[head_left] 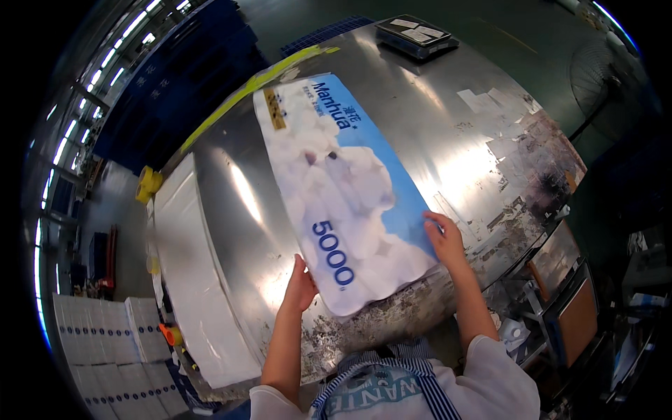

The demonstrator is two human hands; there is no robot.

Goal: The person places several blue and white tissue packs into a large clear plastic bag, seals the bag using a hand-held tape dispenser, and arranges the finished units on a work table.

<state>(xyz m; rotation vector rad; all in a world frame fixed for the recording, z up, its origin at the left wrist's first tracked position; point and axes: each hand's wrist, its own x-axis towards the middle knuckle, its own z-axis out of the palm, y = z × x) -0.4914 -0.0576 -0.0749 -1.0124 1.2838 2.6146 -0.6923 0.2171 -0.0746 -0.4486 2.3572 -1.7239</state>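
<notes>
A long plastic pack printed in blue and white lies lengthwise on the metal table, running away from me. White fluffy shapes and a small gold label show on its top, and its near end has a wavy edge. My left hand is against its left side close to the near end, thumb raised and the other fingers partly hidden by the pack. At the right side, my right hand has its fingers apart, fingertips at the pack's blue edge. Neither hand visibly wraps round it.
The shiny table is worn and scuffed at right. White sheeting lies along its left side, near yellow tape rolls. A scale stands at the far edge. Stacked white packs, blue crates and a fan surround it.
</notes>
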